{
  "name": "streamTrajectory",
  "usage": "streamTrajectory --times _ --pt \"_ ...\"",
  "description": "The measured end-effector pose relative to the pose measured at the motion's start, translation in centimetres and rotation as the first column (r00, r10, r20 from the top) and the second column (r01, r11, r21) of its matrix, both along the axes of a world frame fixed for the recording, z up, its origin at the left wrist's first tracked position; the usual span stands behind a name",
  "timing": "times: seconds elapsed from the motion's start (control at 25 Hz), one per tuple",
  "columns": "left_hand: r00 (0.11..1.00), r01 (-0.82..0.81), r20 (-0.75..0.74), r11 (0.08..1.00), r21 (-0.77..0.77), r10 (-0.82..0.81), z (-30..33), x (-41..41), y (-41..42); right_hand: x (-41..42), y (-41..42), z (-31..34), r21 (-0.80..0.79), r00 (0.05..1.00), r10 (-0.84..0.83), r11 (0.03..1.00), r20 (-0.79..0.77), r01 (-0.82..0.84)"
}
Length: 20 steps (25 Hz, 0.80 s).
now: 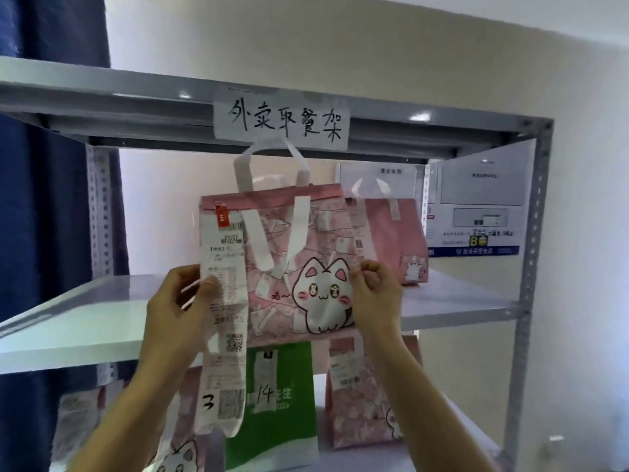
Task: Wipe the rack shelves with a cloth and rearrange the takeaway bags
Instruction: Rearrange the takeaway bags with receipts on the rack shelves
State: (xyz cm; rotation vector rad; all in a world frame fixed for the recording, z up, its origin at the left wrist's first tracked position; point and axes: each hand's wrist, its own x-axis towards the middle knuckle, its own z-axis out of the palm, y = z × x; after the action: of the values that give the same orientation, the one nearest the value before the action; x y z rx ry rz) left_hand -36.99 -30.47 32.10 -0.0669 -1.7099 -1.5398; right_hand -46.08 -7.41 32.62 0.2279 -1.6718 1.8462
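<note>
- The left hand (183,298) and right hand (374,294) have fingers pinching the sides of a pink cat-print takeaway bag (289,264), held at the front edge of the grey metal middle shelf (85,318).
- Rearranging looks underway: another pink bag (405,240) sits behind, and a green bag (282,403) waits below.
- No cloth shows; whether the shelves are wiped, I cannot tell.

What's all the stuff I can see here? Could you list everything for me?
Held bag: 1, pink with white cat, gripped at both sides in front of the middle shelf.
Receipt: 1, long, white, hanging from the held bag.
Second pink bag: 1, on the middle shelf, right.
Green bag: 1, lower shelf, marked 14.
Pink bags below: at least 2, lower shelf.
Rack: 1, grey metal.
Handwritten sign: 1, white, top beam.
Curtain: dark blue, left.
Left hand: holds the bag's left edge.
Right hand: holds the right edge.
</note>
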Motion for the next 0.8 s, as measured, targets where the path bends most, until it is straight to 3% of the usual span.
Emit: streamTrajectory --times 0.36,0.48,0.64,0.8 --pt "0.989 -0.108 -0.097 0.992 0.065 0.114 0.0 -4.8 1.6 -5.3 4.4 0.7 -0.017 0.980 0.186 0.982 -0.068 -0.188" --pt "0.976 -0.179 -0.113 0.982 0.060 0.184 0.0 -5.5 1.9 -9.5 9.2 1.9 -0.077 0.999 0.030 0.997 -0.013 -0.031" --pt "0.949 -0.287 -0.113 0.954 0.090 0.296 -0.2 -6.1 2.9 -16.8 14.4 2.5 0.075 0.970 -0.211 0.976 0.116 0.204" --pt "0.923 -0.362 -0.101 0.926 0.103 0.372 0.1 -6.4 4.6 -22.8 18.1 3.1 0.206 0.928 -0.281 0.950 0.243 0.234"
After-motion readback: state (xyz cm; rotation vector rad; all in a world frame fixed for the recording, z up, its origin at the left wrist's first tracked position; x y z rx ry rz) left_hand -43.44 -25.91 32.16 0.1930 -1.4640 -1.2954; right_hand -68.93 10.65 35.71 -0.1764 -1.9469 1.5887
